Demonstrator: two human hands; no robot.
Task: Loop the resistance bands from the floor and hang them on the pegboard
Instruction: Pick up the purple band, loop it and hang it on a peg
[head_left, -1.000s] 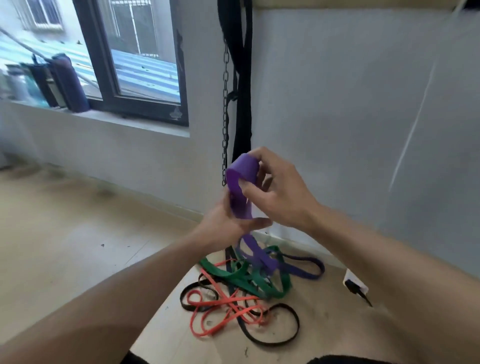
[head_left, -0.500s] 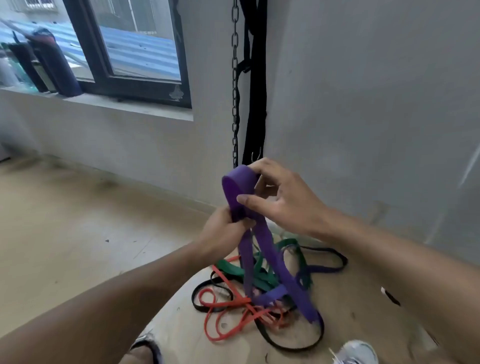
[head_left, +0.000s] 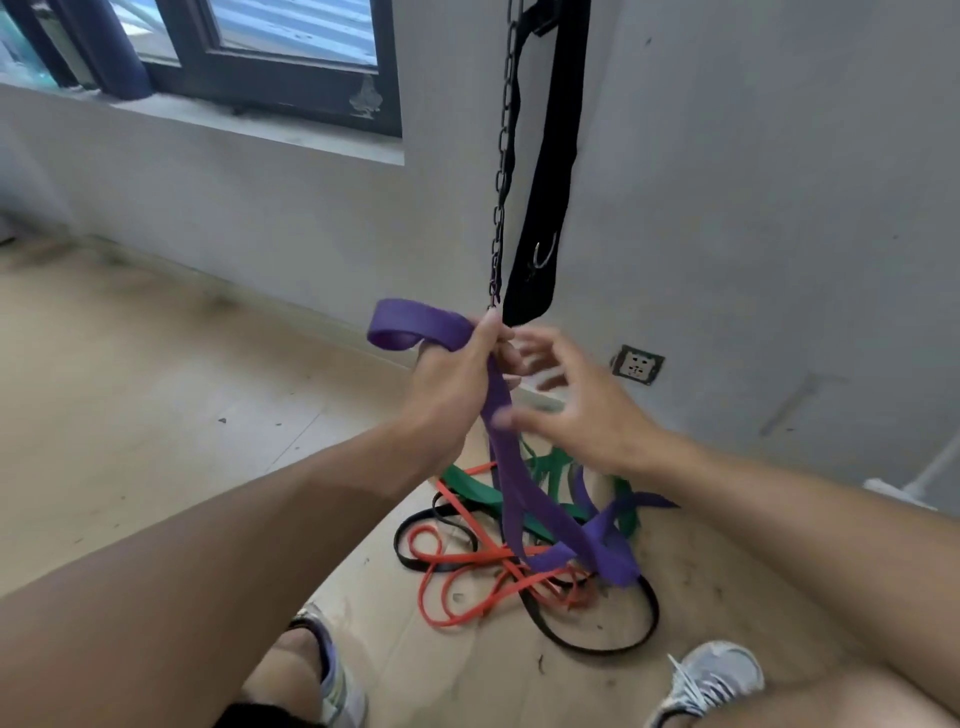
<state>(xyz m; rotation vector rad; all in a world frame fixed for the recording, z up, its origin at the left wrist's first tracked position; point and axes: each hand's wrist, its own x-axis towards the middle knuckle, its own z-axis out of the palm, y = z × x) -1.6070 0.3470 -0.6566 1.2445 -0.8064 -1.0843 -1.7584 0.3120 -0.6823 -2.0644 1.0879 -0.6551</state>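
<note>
My left hand (head_left: 452, 384) grips a wide purple resistance band (head_left: 514, 493). A short loop of it sticks out to the left above my fist, and the rest hangs down to the floor. My right hand (head_left: 576, 410) is blurred, fingers spread, just right of the hanging strand and apart from the loop. On the floor below lies a tangle of a green band (head_left: 478, 486), an orange band (head_left: 457, 561) and a black band (head_left: 597, 639). No pegboard is in view.
A black chain (head_left: 503, 171) and a black strap (head_left: 545, 182) hang down the grey wall just behind my hands. A wall socket (head_left: 636, 364) sits low on the right. A window (head_left: 249, 57) is at upper left. My shoes (head_left: 711, 680) stand near the pile.
My right hand has let go of the purple loop and opened, moving right and down. My left hand has kept its hold, and the loop has tipped to the left. The view has tilted downward.
</note>
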